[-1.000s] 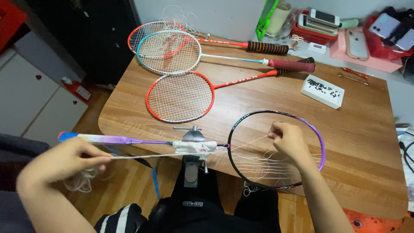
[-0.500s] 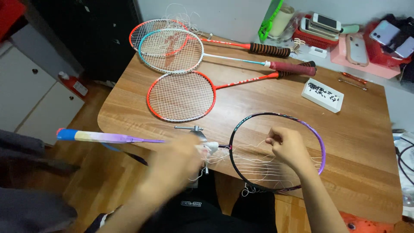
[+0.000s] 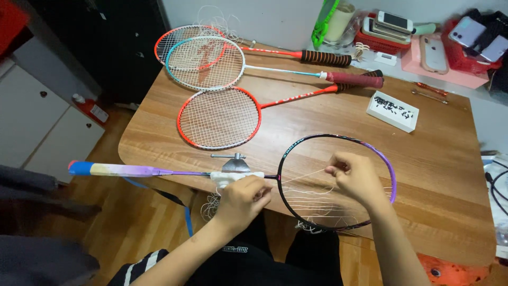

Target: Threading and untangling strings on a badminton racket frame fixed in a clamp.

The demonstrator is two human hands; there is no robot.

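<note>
A black and purple badminton racket (image 3: 382, 164) lies across the table's near edge, its shaft held in a metal clamp (image 3: 235, 163) wrapped in white cloth. Loose white string (image 3: 307, 176) runs across the half-strung head. My right hand (image 3: 355, 177) is over the head, fingers pinched on the string. My left hand (image 3: 243, 199) sits just below the clamp at the racket's throat, gripping the string, with a loose bundle of string (image 3: 210, 205) hanging beside it.
Three strung rackets (image 3: 219, 117) lie at the back left of the wooden table (image 3: 434, 175). A white box of small black parts (image 3: 392, 110) sits at the right. Phones, red baskets and a pink tray crowd the far right. White cabinets stand at the left.
My left hand, stretched far left pulling the string taut a second ago, has swung in to the racket's throat by the clamp. My right hand has stayed over the head.
</note>
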